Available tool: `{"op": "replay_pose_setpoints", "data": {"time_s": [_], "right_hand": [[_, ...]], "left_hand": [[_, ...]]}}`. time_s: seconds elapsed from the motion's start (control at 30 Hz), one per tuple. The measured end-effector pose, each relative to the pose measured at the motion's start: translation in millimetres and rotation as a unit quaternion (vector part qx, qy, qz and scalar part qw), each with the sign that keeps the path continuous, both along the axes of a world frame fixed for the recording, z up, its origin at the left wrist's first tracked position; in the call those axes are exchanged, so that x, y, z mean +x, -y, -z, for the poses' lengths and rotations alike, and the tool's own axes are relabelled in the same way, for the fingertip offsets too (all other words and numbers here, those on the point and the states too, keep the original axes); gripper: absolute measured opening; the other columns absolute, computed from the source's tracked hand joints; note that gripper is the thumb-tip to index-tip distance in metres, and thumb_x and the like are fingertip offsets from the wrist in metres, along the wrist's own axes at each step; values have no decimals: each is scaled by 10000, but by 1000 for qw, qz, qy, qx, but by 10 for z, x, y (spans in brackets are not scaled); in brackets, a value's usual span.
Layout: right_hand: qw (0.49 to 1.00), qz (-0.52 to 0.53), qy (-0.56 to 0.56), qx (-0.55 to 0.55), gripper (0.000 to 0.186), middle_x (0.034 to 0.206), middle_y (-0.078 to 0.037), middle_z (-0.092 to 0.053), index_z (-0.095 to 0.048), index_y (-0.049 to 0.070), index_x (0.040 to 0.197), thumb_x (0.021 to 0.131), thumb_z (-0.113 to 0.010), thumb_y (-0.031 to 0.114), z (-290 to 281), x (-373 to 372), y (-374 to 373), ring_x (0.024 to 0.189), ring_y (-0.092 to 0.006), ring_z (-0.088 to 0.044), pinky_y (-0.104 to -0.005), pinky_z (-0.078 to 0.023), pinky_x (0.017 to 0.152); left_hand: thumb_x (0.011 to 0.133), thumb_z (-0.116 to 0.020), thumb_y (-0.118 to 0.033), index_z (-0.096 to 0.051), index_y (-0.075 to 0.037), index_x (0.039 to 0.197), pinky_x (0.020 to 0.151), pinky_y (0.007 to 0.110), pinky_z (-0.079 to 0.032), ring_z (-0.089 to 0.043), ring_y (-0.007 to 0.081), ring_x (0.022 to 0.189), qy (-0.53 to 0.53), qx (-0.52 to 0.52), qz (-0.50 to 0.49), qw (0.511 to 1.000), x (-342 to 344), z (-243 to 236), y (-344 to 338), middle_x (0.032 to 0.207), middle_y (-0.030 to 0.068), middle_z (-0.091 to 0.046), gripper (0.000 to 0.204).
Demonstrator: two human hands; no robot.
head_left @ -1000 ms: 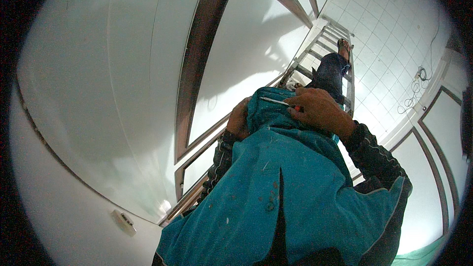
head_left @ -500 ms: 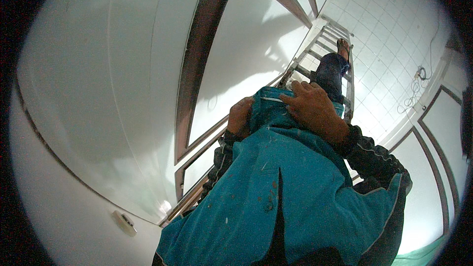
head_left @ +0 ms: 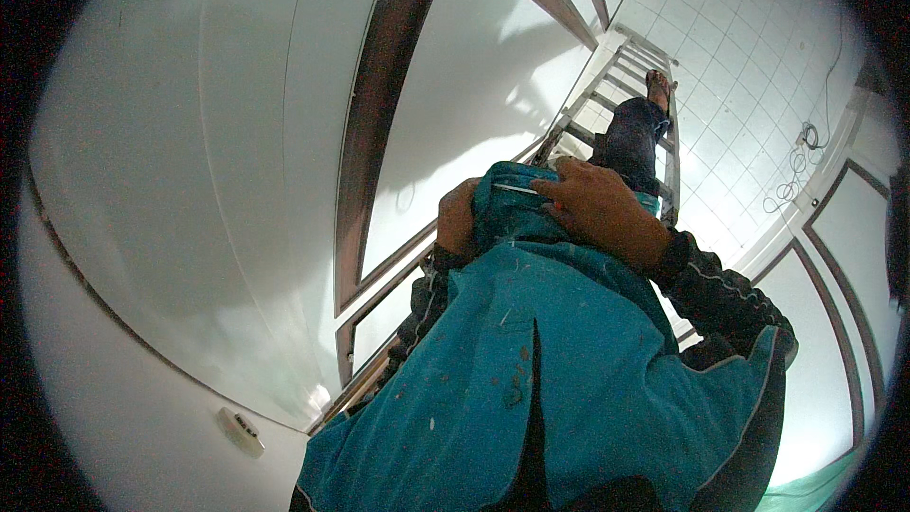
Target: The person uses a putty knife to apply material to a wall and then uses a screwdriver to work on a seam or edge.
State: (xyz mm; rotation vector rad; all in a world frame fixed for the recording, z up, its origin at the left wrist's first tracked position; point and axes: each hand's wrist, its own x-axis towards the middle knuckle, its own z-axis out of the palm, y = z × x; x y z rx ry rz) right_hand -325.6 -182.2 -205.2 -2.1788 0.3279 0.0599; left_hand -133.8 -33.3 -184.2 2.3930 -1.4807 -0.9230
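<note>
My left hand (head_left: 457, 218) is closed at the left side of the lifted lower part of my teal jacket (head_left: 427, 408), its fingertips hidden by the cloth. From the right, my right hand (head_left: 611, 213) grips the same bunched cloth, thumb on top and fingers curled over the far edge. A thin white strip (head_left: 517, 190) runs along the folded hem between the hands. The jacket is speckled with pale and brown spots. Beyond my hands, one leg in dark trousers (head_left: 630, 137) stretches down, and its foot (head_left: 658, 90) rests on a ladder (head_left: 607, 100).
Left of me rises a white wall (head_left: 237, 133) with brown framing (head_left: 384, 123). Below lies a white tiled floor (head_left: 730, 85) with a loose coiled cable (head_left: 806, 140). A wall switch (head_left: 240, 431) is at lower left, and green sheeting (head_left: 815, 488) at lower right.
Both hands and the bunched hem have shifted slightly up and left. The right fingers are curled further around the cloth, and less of the left fingers shows.
</note>
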Motion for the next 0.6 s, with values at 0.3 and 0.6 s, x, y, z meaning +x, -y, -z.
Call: {"op": "replay_pose_setpoints", "data": {"time_s": [0.3, 0.6], "right_hand": [[962, -79, 87, 246, 372, 910, -219, -601, -627, -12, 971, 932, -454, 315, 406, 212, 157, 868, -307, -597, -419, -466, 773], [802, -136, 66, 578, 389, 750, -80, -576, -598, -29, 919, 937, -464, 336, 1040, 142, 111, 695, -204, -581, -345, -496, 680]], "left_hand": [[905, -590, -239, -599, 14, 1048, 810, 275, -473, -579, 130, 884, -428, 13, -260, 866, 22, 18, 16, 963, 54, -639, 291], [805, -622, -85, -648, 4, 871, 694, 297, -499, -619, 184, 748, -225, -57, -43, 972, 16, -93, 197, 826, 105, -657, 113]]}}
